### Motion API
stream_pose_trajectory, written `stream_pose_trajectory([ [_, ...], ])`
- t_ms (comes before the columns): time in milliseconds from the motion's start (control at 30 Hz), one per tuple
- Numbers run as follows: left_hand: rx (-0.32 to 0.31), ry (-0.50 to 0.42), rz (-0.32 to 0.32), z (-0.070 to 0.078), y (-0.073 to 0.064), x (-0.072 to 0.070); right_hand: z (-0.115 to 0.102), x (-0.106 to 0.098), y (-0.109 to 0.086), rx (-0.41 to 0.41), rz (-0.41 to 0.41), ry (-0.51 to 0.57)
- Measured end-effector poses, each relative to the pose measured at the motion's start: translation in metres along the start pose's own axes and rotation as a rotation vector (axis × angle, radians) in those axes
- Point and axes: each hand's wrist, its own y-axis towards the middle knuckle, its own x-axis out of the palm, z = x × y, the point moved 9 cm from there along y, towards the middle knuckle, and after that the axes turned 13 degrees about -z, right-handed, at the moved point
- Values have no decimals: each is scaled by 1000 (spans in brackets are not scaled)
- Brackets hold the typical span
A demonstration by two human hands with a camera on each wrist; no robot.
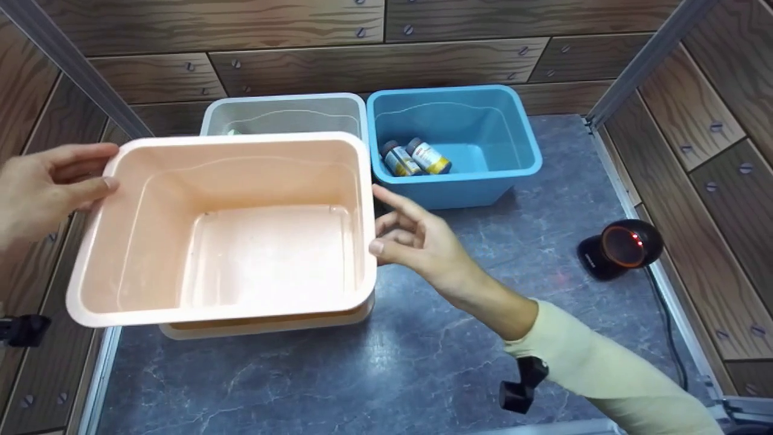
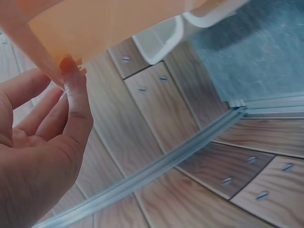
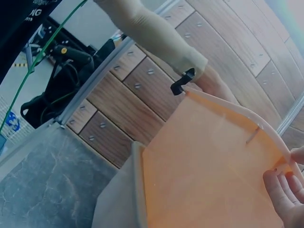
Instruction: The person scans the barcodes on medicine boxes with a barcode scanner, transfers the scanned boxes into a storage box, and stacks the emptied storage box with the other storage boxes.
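Now peach bin [image 1: 241,241], centre-left of frame, tilted over a 2nd bin [image 1: 266,326]. Left hand [image 1: 42,187] pinches its rim; right hand [image 1: 416,235] relaxed, fingers apart, beside the opposite rim. Prob. light, stiff, smooth plastic; best held at both rims.

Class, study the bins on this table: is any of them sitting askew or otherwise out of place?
Yes. The peach bin is tilted, its left side raised off a second bin beneath it, with the left hand at its rim. The blue bin and grey bin sit flat.
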Motion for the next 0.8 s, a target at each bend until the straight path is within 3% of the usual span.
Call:
stream_pose_trajectory([
  [133, 16, -62, -26, 3, -4, 13, 13, -2, 1, 21, -1, -37],
  [333, -31, -1, -53, 0, -6, 36, 37, -6, 1, 78, -6, -54],
  [800, -77, -93, -124, -46, 6, 75, 85, -14, 3, 173, -15, -74],
])
